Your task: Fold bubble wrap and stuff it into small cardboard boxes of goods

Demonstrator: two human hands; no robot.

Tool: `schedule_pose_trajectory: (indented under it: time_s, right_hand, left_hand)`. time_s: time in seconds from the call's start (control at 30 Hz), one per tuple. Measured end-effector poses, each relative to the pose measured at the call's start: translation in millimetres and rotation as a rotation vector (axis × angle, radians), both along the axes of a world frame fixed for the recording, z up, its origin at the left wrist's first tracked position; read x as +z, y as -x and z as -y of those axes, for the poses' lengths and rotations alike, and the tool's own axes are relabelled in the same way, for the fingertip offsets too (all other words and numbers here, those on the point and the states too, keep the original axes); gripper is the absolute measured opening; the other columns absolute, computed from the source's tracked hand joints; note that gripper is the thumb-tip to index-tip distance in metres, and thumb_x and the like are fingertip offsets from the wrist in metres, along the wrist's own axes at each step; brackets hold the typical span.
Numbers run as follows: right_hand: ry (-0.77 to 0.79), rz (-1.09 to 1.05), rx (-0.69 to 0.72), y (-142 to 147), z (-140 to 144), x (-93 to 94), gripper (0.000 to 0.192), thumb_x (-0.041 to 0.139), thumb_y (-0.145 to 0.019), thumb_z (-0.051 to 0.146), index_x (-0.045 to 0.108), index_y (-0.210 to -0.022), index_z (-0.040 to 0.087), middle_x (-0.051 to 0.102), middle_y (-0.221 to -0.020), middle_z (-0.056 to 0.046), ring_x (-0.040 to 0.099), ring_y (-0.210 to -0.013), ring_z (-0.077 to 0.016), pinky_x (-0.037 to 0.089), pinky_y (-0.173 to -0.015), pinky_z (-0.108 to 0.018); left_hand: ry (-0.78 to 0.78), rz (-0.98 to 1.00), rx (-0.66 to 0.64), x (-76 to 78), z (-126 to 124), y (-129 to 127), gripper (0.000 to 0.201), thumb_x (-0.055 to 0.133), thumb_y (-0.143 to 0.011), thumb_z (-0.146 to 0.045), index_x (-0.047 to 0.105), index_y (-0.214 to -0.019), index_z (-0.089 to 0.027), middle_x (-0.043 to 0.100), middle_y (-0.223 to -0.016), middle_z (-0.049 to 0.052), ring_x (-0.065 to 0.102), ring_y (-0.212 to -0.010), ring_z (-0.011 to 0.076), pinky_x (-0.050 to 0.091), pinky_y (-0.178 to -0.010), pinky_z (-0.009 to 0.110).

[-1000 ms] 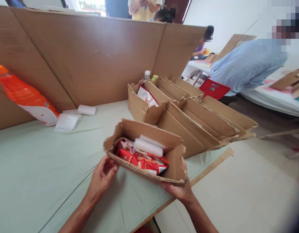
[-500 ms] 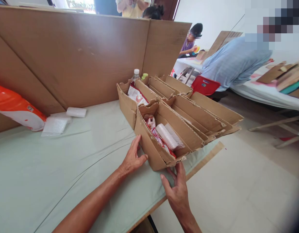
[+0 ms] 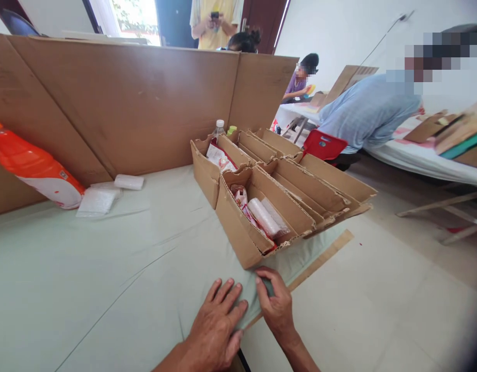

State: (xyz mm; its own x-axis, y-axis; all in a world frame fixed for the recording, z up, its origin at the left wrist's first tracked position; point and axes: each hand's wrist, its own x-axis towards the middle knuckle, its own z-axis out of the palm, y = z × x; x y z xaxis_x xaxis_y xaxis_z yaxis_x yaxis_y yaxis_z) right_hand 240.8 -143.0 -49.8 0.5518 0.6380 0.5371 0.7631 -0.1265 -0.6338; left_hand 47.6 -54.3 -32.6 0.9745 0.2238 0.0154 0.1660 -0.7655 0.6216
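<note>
My left hand [image 3: 219,323] lies palm down on the pale green tablecloth [image 3: 153,289], with its fingers stretched out. Beside it, my right hand [image 3: 276,302] is at the table edge, just below the near corner of a cardboard box [image 3: 236,232]. Its fingers are curled, with thumb and forefinger tips close together; whatever lies between them cannot be made out. That open box contains a red and white packet [image 3: 242,199] and a roll of bubble wrap [image 3: 266,218]. Further cardboard boxes [image 3: 304,181] stand against it, one with another red and white packet [image 3: 220,157].
An orange and white bottle [image 3: 41,165] leans at left beside folded bubble wrap [image 3: 97,200] and a small roll [image 3: 129,182]. A tall cardboard screen [image 3: 145,103] borders the back. A clear bottle [image 3: 219,126] stands behind the boxes. People sit at other tables by a red chair [image 3: 326,144].
Both hands have come off the near box. The left moved down toward me and now lies flat on the cloth; the right has curled its fingers below the box corner. The view tilted up slightly.
</note>
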Motion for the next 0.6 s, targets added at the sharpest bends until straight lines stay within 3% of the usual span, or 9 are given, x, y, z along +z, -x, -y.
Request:
schedule_pose_trajectory:
  time_s: [0.17, 0.4, 0.6]
  right_hand:
    - [0.008, 0.241, 0.046, 2.3, -10.7, -3.4, 0.017, 0.053, -0.096, 0.022, 0.070, -0.095, 0.023, 0.076, -0.093, -0.005, 0.071, -0.088, -0.0222, 0.054, -0.079, -0.038]
    - [-0.021, 0.350, 0.056, -5.1, -18.9, -16.1, 0.023, 0.051, -0.097, 0.030, 0.071, -0.093, 0.020, 0.077, -0.091, -0.009, 0.069, -0.084, -0.0250, 0.050, -0.080, -0.039]
    - [-0.040, 0.364, 0.057, -3.6, -24.9, -18.2, 0.027, 0.050, -0.096, 0.032, 0.072, -0.091, 0.018, 0.077, -0.089, -0.011, 0.069, -0.082, -0.0265, 0.050, -0.080, -0.040]
  left_hand:
    - [-0.036, -0.001, -0.086, -5.7, 17.9, 18.9, 0.070, 0.060, -0.085, -0.033, 0.042, -0.151, -0.020, 0.029, -0.168, 0.012, 0.021, -0.156, 0.0338, 0.010, -0.128, 0.059]
    - [-0.030, 0.106, -0.011, 10.8, 29.5, 38.0, 0.051, 0.058, -0.087, -0.033, 0.059, -0.135, -0.016, 0.048, -0.157, 0.014, 0.033, -0.152, 0.0297, 0.018, -0.127, 0.049]
    - [0.146, 0.220, 0.103, 2.4, 24.8, 44.5, 0.054, 0.062, -0.078, -0.033, 0.066, -0.129, -0.016, 0.067, -0.136, 0.015, 0.052, -0.140, 0.0272, 0.030, -0.121, 0.045]
